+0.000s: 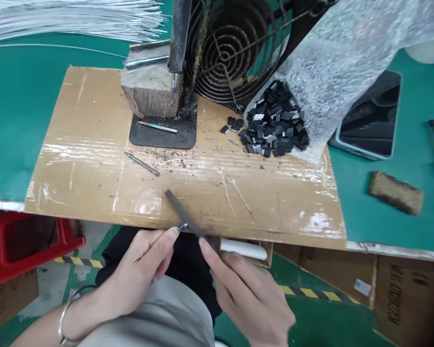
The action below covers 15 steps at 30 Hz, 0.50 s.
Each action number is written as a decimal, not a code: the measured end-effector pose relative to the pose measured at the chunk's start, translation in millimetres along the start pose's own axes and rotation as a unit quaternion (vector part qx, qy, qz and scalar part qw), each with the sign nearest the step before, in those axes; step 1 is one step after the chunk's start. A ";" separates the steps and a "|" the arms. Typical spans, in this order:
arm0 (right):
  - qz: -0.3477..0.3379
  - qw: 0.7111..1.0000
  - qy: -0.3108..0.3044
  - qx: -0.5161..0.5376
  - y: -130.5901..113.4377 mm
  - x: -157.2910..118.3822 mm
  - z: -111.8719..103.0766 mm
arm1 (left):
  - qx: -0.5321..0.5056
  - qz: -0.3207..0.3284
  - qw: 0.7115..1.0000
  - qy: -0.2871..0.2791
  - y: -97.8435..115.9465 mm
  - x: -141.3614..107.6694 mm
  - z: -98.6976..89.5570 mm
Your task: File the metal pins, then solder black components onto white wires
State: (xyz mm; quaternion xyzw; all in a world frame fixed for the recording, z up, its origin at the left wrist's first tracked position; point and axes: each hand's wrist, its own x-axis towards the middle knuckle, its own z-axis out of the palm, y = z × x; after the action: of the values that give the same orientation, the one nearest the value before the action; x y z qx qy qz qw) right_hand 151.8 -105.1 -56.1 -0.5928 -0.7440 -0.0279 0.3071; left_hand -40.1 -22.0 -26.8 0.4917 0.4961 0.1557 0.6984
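My left hand is closed in a pinch on a small metal tip, with only its shiny end showing past the fingers. Wrapped round the near end of a flat dark file is my right hand, its thumb along the tool. The file slants up and left over the table's front edge and crosses at the metal tip, seemingly touching it. Farther back, one pointed metal soldering-type tip lies on the cardboard, and another similar tip rests on a black plate.
A wooden block stands beneath a dark metal arm. Behind are a fan grille and bubble wrap around many small black pieces. A phone and a brown sponge-like block lie right; a red stool stands left.
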 end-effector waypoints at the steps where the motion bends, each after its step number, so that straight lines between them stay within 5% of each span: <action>1: 0.002 1.000 -0.010 0.007 -0.3 -4.9 -3.3 | -0.003 -0.002 1.000 -0.004 0.2 0.0 -0.3; 5: 0.019 1.000 0.002 0.008 -2.5 -9.0 -8.6 | -0.006 -0.005 1.000 -0.016 0.8 0.0 -2.6; 10: 0.024 0.998 0.043 -0.034 0.6 20.0 0.7 | -0.016 -0.020 0.999 -0.026 0.5 -0.4 -3.9; 15: 0.039 0.997 0.062 -0.014 5.2 15.4 -14.1 | -0.035 -0.029 0.998 -0.046 -1.5 1.4 -6.0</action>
State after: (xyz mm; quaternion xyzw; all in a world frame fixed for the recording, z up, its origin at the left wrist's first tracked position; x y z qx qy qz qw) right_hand 160.8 -96.0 -38.8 -0.6231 -0.6991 -0.0633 0.3451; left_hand -45.0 -18.6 -29.0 0.4593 0.4720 0.1298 0.7412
